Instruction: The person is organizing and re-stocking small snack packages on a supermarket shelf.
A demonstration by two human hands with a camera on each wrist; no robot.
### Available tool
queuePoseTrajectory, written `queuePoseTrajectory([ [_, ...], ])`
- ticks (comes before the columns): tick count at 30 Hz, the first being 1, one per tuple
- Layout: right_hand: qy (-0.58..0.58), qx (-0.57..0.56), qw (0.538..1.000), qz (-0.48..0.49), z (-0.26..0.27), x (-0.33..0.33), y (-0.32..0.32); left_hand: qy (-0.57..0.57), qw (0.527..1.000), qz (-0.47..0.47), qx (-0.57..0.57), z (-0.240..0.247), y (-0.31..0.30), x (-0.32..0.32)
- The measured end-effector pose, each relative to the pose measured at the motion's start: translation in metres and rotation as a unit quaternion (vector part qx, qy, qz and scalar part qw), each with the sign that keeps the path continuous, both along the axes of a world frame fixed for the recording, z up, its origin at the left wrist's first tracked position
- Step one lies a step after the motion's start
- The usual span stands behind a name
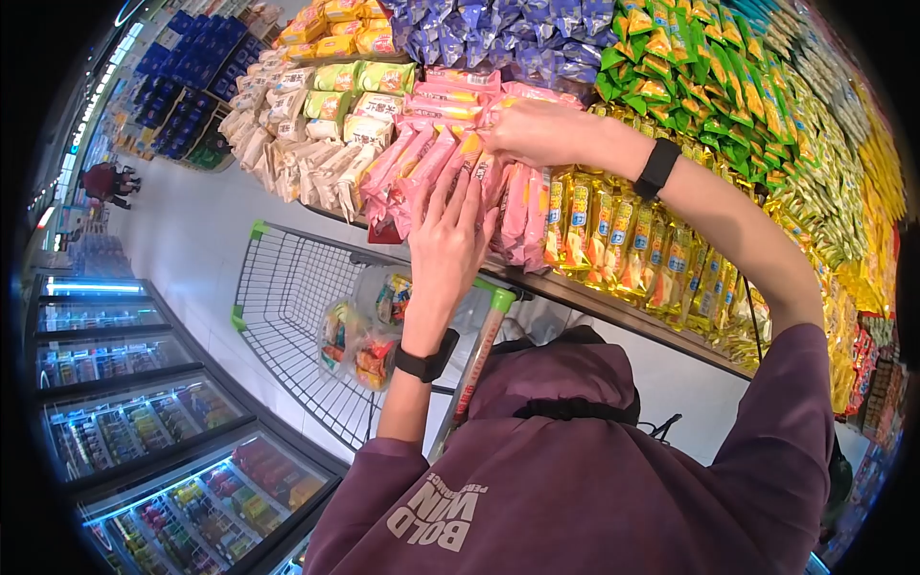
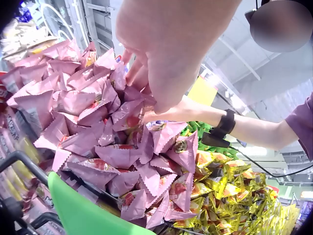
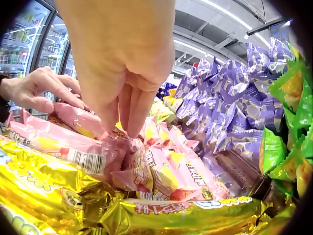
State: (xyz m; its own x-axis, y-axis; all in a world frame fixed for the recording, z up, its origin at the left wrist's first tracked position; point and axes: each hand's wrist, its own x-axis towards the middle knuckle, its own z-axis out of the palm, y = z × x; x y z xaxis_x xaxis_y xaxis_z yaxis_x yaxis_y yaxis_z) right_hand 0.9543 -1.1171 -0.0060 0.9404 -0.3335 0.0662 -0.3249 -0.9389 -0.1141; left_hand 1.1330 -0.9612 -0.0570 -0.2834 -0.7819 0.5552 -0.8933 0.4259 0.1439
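Pink snack packets (image 1: 426, 158) lie in a rowed pile at the display's front. My left hand (image 1: 446, 240) rests on them, fingers extended and spread over the wrappers. Beside it, my right hand (image 1: 537, 132) reaches in from the right with its fingers pointing down. In the right wrist view, its thumb and fingers pinch the crimped end of a pink packet (image 3: 134, 169) among the others; the fingertips are partly hidden. The left hand (image 3: 46, 90) lies flat across packets there too. In the left wrist view, pink packet ends (image 2: 117, 156) stack below the left hand (image 2: 171, 54).
Gold packets (image 1: 623, 240) border the pink ones on the right, cream packets (image 1: 287, 105) on the left, purple packets (image 1: 508, 38) and green packets (image 1: 680, 57) behind. A shopping cart (image 1: 278, 287) holding bagged goods stands against the display's edge. Freezers (image 1: 144, 383) line the left side.
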Motion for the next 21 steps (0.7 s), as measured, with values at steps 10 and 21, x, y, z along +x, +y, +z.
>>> queuePoseTrajectory([
  [10,0.093,0.056,0.994,-0.022,0.009,-0.014,0.014,-0.016,0.999,-0.032,-0.009,0.003,0.001,0.001],
  [21,-0.016,0.090,0.995,-0.035,-0.021,-0.007,0.017,-0.005,0.999,-0.043,0.009,0.000,0.001,-0.001],
])
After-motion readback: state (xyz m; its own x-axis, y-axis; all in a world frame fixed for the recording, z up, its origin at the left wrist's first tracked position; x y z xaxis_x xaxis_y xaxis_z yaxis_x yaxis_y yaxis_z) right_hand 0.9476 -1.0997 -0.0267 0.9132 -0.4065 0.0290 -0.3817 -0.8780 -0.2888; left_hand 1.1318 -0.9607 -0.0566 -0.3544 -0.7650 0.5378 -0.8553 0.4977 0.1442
